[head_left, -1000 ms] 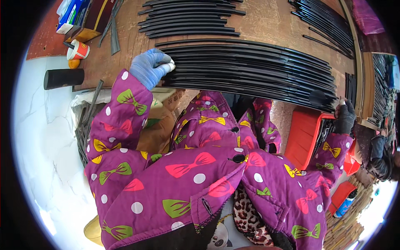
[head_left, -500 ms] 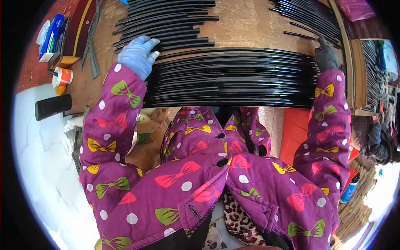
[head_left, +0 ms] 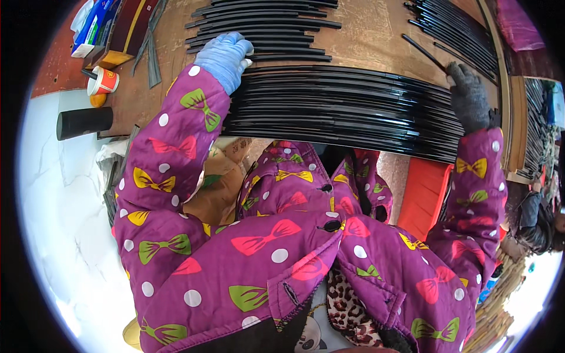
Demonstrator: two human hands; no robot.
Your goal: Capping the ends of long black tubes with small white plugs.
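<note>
A wide row of long, glossy black rods [head_left: 347, 106] lies side by side along the table's near edge. My left hand [head_left: 222, 62], in a light blue glove, is at the row's left end, fingers curled together; what they grip, if anything, is hidden. Just beyond it are shorter black rods [head_left: 265, 26] with uneven ends. My right hand [head_left: 471, 97], in a dark grey glove, is at the row's right end. Its closed fingers hold the near end of a thin black rod [head_left: 421, 49] that slants away to the far left.
More black rods [head_left: 456, 35] lie at the far right beside a wooden edge strip [head_left: 500, 65]. At the left are a paper cup [head_left: 105, 81], a dark cylinder [head_left: 84, 122], a dark red box [head_left: 130, 29] and a blue packet [head_left: 93, 26]. A red panel [head_left: 421, 191] hangs below the table.
The view has shifted, so the table appears turned slightly. The thin rod at my right hand now slants more steeply. My left hand stays by the row's left end.
</note>
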